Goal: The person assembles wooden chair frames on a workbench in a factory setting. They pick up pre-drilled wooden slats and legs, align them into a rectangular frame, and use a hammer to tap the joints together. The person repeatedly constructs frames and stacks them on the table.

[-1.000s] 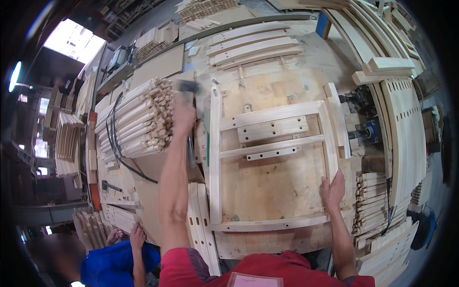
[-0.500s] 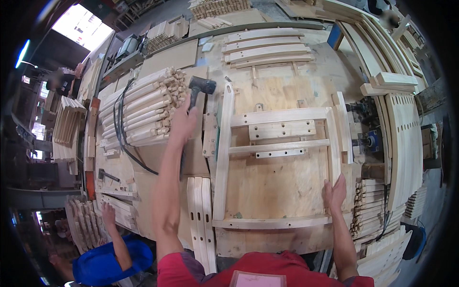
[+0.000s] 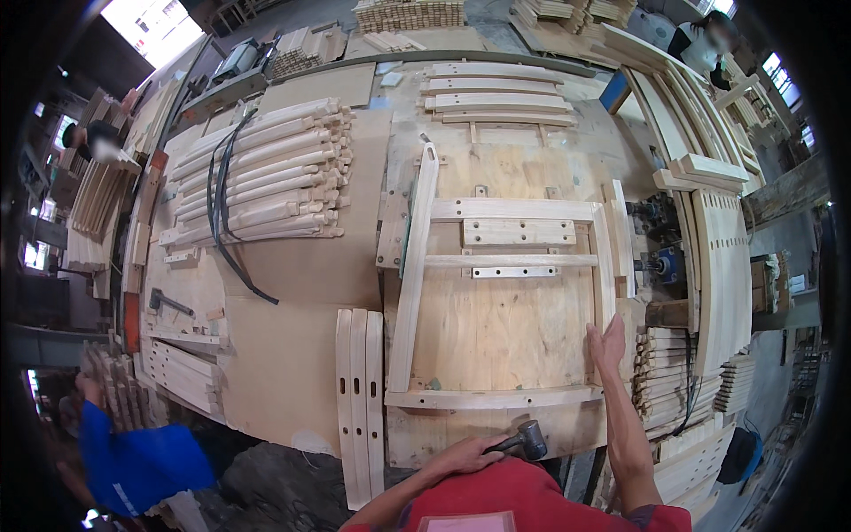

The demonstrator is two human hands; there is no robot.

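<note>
Since the earlier pics the left hand (image 3: 463, 457) has pulled back from the far stack of turned legs (image 3: 266, 173) to close by the body, bringing the mallet (image 3: 525, 439) w/ it; right hand (image 3: 608, 341) sits at about the same corner of the frame as before.

Head view, all relative to the wooden chair frame (image 3: 505, 293) lying flat on the plywood jig bench (image 3: 496, 177):
- L hand: just below the frame's near curved rail, fingers wrapped round the mallet handle, dark head pointing right, near the bench edge.
- R hand: flat, fingers spread, nothing held, pressing on the frame's right upright near its lower end.
- Three loose slotted posts (image 3: 359, 399) lie just left of the frame's long left rail.
- Leg stack w/ black strap: well left and beyond the frame.
- Clamp unit (image 3: 660, 262): just right of the frame.

Handling, my read: frame is stiff, light-ish timber, joints prob. not tight yet, so it could rack. Best held by the uprights near a joint. Mallet: head-heavy, grip low on the handle.
</note>
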